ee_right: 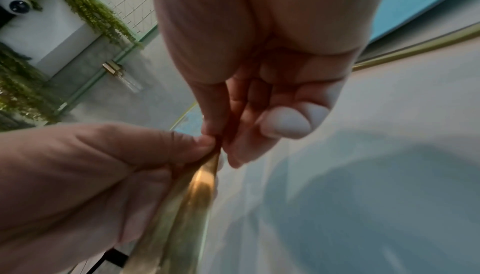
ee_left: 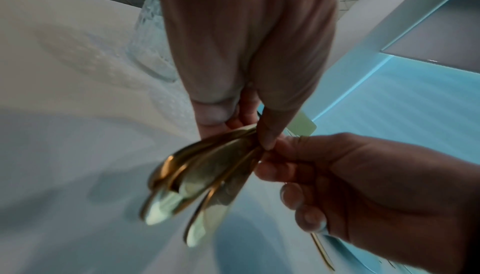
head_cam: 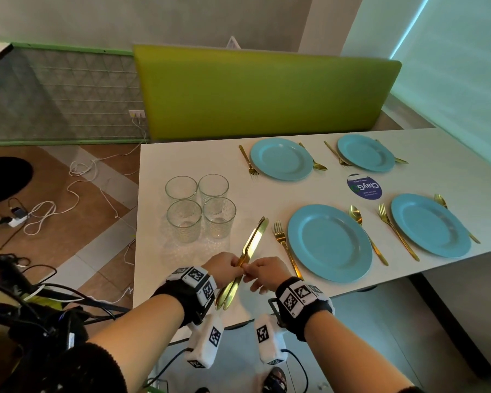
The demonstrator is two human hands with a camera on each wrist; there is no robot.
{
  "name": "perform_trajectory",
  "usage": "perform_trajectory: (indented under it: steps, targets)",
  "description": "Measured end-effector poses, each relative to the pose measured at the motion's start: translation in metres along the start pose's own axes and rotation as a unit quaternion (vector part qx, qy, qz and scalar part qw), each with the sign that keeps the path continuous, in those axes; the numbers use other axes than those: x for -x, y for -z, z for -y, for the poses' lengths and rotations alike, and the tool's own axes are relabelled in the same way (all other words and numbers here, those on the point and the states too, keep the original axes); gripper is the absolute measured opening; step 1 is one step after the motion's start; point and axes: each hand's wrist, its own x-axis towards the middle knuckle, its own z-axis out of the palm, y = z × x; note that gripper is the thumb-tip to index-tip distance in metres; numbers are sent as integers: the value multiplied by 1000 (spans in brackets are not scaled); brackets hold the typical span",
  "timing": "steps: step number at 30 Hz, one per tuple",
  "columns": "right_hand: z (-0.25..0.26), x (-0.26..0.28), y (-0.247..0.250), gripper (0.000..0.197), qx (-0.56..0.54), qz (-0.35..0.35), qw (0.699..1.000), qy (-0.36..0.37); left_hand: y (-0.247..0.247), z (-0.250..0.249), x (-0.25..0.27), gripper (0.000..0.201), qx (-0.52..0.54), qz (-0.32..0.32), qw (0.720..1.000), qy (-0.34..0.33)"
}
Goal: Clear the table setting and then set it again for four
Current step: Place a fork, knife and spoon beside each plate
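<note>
Both hands meet over the near-left part of the white table (head_cam: 165,163). My left hand (head_cam: 234,263) grips a bundle of gold knives (head_cam: 253,239) around its middle; the blades point away, toward the glasses. The handles (ee_left: 197,186) fan out below the left hand (ee_left: 244,52) in the left wrist view. My right hand (head_cam: 250,273) pinches the bundle with thumb and forefinger just beside the left fingers. In the right wrist view the right hand (ee_right: 221,138) meets the left hand (ee_right: 91,165) on the gold handles (ee_right: 192,196). How many knives each hand holds is hidden.
Several blue plates lie on the table, the nearest (head_cam: 329,242) flanked by a gold fork (head_cam: 285,245) and spoon (head_cam: 363,231). Clear glasses (head_cam: 200,207) cluster left of the knives. A round blue sticker (head_cam: 364,187) sits mid-table. A green bench back (head_cam: 267,89) stands behind; cables (head_cam: 68,194) cross the floor left.
</note>
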Motion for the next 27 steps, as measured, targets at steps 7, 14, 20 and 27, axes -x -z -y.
perform_trajectory:
  steps: [7, 14, 20, 27]
  targets:
    - [-3, 1, 6, 19, -59, -16, 998, -16, 1, -11, -2, 21, -24, 8, 1000, 10]
    - [-4, -5, 8, 20, -105, -38, 994, 2, -5, -7, -12, 5, 122, -16, 992, 36]
    - [-16, -17, 32, 26, 80, -147, 985, -33, 3, -10, -13, 11, 160, -50, 984, 55]
    - [-20, -23, 38, 16, 222, -154, 962, -48, 8, -15, -16, 16, 143, -87, 984, 57]
